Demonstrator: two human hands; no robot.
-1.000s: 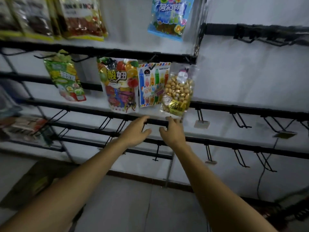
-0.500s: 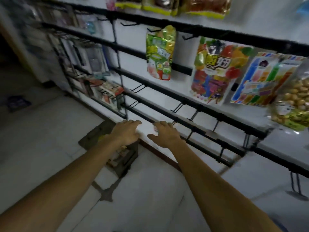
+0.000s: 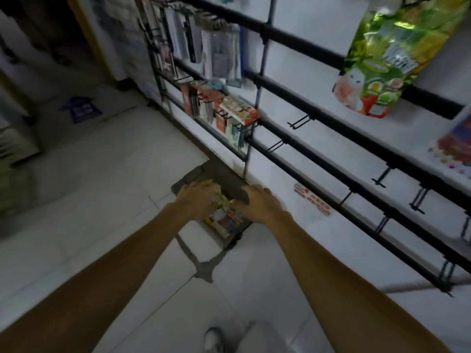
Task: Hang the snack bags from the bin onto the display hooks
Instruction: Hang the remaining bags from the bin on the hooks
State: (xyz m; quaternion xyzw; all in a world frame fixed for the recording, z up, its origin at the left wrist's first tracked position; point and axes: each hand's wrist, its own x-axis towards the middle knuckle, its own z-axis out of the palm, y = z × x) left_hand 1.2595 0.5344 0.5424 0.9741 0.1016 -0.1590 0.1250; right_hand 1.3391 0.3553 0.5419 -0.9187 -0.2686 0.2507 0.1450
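A dark grey bin stands on the floor at the foot of the display wall, with several colourful snack bags inside. My left hand reaches into the bin, its fingers bent down onto a yellow bag; the fingertips are hidden, so a grip cannot be told. My right hand hovers over the bin's right side with its fingers spread and holds nothing. A green snack bag hangs on the rail at the upper right. Bare black hooks stick out of the lower rails.
Black rails with hooks run along the white wall on the right. Hanging packets and boxed goods fill the section beyond the bin. Another colourful bag shows at the right edge. My shoe stands on the pale tiled floor.
My view has swung from the hanging bags down and left to the floor. Both hands have dropped from the rails to the bin, the left one in among the bags.
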